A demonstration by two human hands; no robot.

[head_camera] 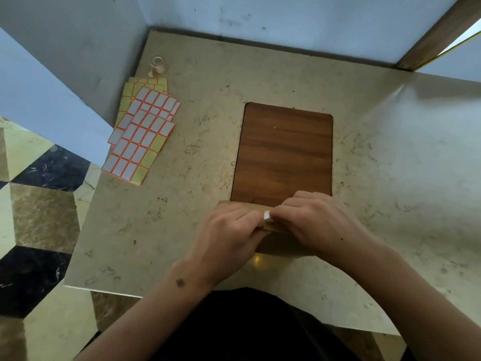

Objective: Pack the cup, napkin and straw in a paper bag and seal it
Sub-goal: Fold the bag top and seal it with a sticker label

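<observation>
The beige marbled bench [260, 82] filled most of the view, set into a corner of pale blue walls, with patterned floor tiles [39, 204] showing past its left edge. A dark wooden board [282, 152] lay on the bench in front of the person, its near end covered by the hands. At the bench's left side sat a fanned stack of sticker sheets [141, 131], white labels edged in orange on yellow backing, and just behind them a small roll of tape [157, 64].

The brown paper bag [276, 243] lay at the near end of the board, mostly hidden under both hands; only its folded top strip and a patch of its face showed. The cup, napkin and straw could not be seen. The left hand [229, 230] curled its fingers around the bag's folded top. The right hand [316, 220] pinched a small white sticker [267, 214] with an orange edge against the fold, between the two hands; its fingertips were hard to make out.
</observation>
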